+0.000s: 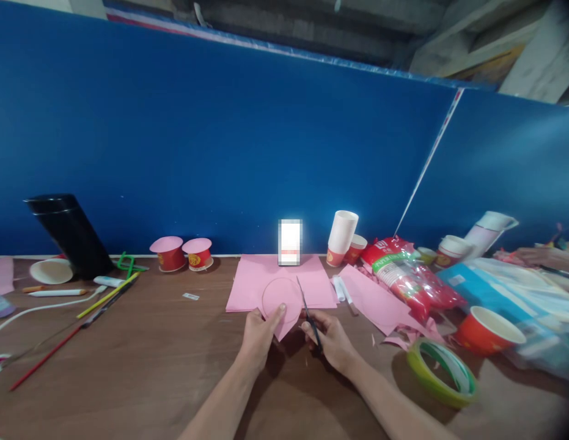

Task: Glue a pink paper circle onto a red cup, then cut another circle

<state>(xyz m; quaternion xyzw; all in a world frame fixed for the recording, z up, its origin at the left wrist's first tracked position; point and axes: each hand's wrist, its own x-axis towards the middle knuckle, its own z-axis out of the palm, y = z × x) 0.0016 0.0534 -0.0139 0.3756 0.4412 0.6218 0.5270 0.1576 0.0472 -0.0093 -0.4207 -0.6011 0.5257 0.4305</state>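
Paper stack (241, 287), cups either side
From my remote seat I see it on the table (174, 354) before the partition (266, 122): two cups (170, 259) left, cup tower (341, 235) right, tape roll (426, 380) front-right.

left hand (259, 336), right hand (330, 340) and forearms (233, 391) are bare.

A flat blue partition wall (220, 134) stands behind a brown wood-grain tabletop (165, 354); shadowed grey concrete beams (534, 52) show above, and pale light (547, 140) glazes the wall's right side

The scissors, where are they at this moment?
In the head view, the scissors are just right of centre, in the right hand, beside the pink sheet held by the left hand.
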